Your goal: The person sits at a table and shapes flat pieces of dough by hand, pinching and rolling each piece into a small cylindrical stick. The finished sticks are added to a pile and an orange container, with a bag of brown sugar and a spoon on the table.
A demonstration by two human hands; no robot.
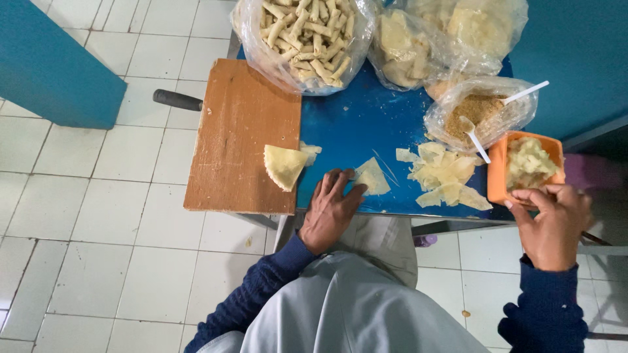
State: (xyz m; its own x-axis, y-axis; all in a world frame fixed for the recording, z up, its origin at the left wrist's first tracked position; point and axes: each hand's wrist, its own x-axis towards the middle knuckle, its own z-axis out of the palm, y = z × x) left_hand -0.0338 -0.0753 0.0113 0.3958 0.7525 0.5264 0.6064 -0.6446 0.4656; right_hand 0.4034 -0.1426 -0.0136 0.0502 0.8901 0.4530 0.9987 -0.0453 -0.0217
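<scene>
Left hand (pixel 330 208) flat, fingers spread, pinning a wrapper sheet (pixel 371 176) at centre frame. Right hand (pixel 551 219) pinches filling in the orange tub (pixel 495 171), far right.

The left hand (pixel 330 210) lies palm down at the near edge of the surface, fingers spread forward. The right hand (pixel 553 222) is raised past the right near corner, fingers curled in a pinch, both forearms in dark blue sleeves.
</scene>
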